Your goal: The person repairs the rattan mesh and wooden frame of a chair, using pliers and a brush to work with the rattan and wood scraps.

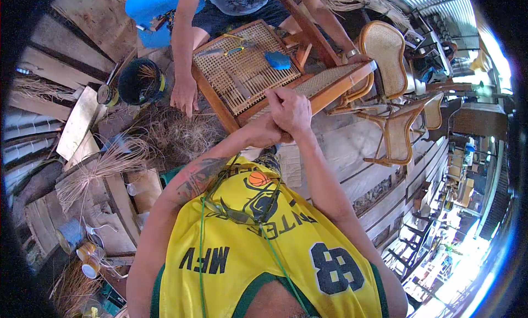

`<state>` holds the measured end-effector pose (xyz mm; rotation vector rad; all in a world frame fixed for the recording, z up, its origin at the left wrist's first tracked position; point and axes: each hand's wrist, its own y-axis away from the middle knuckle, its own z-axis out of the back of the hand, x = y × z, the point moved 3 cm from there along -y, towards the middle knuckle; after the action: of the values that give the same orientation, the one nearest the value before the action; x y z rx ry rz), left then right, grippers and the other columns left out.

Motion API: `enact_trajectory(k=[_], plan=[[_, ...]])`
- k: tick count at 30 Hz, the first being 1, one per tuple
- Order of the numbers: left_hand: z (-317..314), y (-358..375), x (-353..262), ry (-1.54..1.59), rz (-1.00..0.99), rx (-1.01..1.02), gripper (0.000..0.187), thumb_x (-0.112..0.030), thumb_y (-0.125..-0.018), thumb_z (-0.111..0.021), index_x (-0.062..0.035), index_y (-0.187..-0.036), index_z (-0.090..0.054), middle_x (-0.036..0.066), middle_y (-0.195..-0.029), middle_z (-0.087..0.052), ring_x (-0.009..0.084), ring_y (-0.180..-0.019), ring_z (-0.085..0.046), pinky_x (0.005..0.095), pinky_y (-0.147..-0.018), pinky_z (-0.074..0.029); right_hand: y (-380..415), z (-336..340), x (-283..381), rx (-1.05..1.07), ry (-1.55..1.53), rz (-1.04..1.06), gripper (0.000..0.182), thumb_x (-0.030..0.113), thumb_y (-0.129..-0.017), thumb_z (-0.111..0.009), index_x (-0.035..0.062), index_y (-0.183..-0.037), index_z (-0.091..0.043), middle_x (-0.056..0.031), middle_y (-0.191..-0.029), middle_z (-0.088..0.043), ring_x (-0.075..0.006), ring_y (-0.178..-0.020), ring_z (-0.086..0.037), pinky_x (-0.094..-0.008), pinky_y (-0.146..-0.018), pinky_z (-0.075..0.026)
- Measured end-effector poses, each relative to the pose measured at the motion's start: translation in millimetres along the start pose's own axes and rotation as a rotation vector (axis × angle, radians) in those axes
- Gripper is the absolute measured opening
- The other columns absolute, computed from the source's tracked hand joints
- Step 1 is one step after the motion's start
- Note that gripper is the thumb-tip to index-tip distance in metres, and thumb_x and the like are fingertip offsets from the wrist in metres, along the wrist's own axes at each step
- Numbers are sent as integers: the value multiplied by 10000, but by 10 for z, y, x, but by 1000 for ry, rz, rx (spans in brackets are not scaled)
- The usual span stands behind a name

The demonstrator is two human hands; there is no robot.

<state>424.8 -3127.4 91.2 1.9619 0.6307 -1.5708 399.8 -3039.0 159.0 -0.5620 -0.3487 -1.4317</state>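
My left hand [265,132] is at the near edge of a wooden-framed seat [215,108] with woven cane. Its fingers are hidden beneath my right hand. My right hand [291,112] is closed at the wrist of the left, its thumb and forefinger near the loose cane strands [247,101]; what it holds, if anything, is too small to name. On the weave lie a yellow-handled tool [235,50] and a blue piece [278,60]. Across the seat, a co-worker's one hand [185,93] hangs by the left frame, the other [358,57] is on the frame's right end.
A dark bucket [142,81] stands left of the frame, with loose fibres [184,132] on the floor beside it. Cane strands [102,169] and spools [89,258] lie further left. Cane-backed chairs [397,136] stand at the right. A blue object [151,7] is behind.
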Motion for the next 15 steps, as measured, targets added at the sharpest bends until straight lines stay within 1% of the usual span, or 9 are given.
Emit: enact_trajectory(k=[4, 6, 9, 10, 12, 13, 15], plan=[[-2, -7, -26, 1, -17, -4, 515, -97, -717, -810, -30, -1186, -606, 90, -1180, -650, 211, -1098, -576, 378, -992, -464, -1, 10, 11, -10, -15, 4, 287, 333, -888, -618, 69, -817, -706, -155, -821, -695, -366, -751, -668, -478, -662, -528], [2, -12, -34, -90, -69, -17, 518, -99, -712, -815, -32, -1182, -607, 92, -1175, -650, 217, -1097, -577, 380, -987, -467, 4, 17, 17, -2, -13, -7, 291, 335, -889, -615, 69, -815, -705, -153, -822, -695, -364, -753, -668, -478, -662, -528], [7, -9, -69, -143, -10, -26, 534, -94, -701, -822, -35, -1184, -603, 82, -1165, -651, 218, -1092, -575, 383, -984, -469, -3, 7, 13, 15, 30, -19, 290, 334, -890, -613, 70, -809, -702, -153, -820, -694, -363, -753, -668, -477, -659, -528], [1, -23, -26, -144, -10, -26, 534, -94, -701, -822, -35, -1184, -603, 82, -1165, -651, 218, -1092, -575, 383, -984, -469, -5, 1, 6, 13, 31, -12, 288, 334, -890, -613, 72, -810, -703, -154, -815, -694, -364, -749, -668, -477, -655, -529], [-18, -44, 25, -1, -19, -17, 534, -104, -706, -818, -38, -1189, -601, 71, -1170, -646, 214, -1091, -572, 381, -987, -466, -9, 3, 5, 11, 33, -5, 287, 334, -889, -613, 74, -810, -703, -154, -811, -693, -364, -744, -668, -476, -652, -529], [-10, -46, 55, -2, -19, -17, 534, -104, -706, -818, -38, -1189, -601, 71, -1170, -646, 214, -1091, -572, 381, -987, -466, -7, 7, 10, 2, 23, 3, 285, 333, -887, -617, 74, -802, -700, -154, -802, -692, -366, -735, -666, -477, -645, -528], [1, -3, -88, -84, -62, -15, 534, -92, -712, -810, -40, -1200, -597, 63, -1185, -637, 203, -1094, -569, 379, -990, -464, -1, 1, 1, -6, 12, 9, 283, 331, -885, -620, 75, -795, -697, -153, -794, -690, -367, -726, -664, -477, -639, -527]])
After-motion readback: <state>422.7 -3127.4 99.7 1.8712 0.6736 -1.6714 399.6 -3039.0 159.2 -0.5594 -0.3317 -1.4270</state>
